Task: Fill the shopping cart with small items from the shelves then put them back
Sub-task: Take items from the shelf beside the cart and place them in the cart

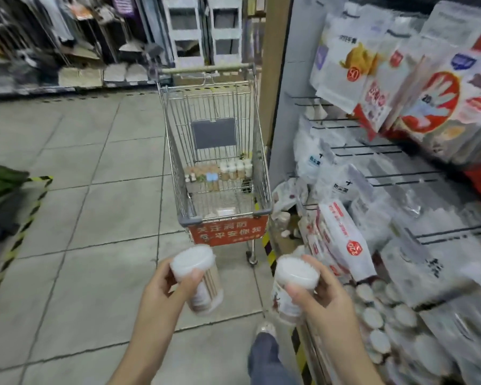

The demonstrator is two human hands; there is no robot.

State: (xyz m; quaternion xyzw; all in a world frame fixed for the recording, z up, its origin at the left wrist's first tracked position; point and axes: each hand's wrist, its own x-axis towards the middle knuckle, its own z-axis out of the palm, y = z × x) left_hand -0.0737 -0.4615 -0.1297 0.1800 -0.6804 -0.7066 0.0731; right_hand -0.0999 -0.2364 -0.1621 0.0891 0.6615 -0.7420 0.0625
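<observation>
A wire shopping cart (pixel 178 173) with a red sign on its near end stands ahead of me in the aisle. Several small white-capped jars (pixel 235 169) lie at the far end of its basket. My left hand (pixel 164 284) grips a clear round jar with a white lid (pixel 203 276), tilted. My right hand (pixel 321 293) grips a second white-lidded jar (pixel 292 284). Both jars are held low, short of the cart. More jars of the same kind (pixel 372 315) lie packed on the bottom shelf at my right.
Shelves at the right hold hanging packets of gloves (pixel 428 107) and white bags (pixel 342 232) on wire racks. A yellow-black striped line (pixel 20 232) marks the tiled floor at left beside a dark pile. My leg and shoe (pixel 265 345) are below.
</observation>
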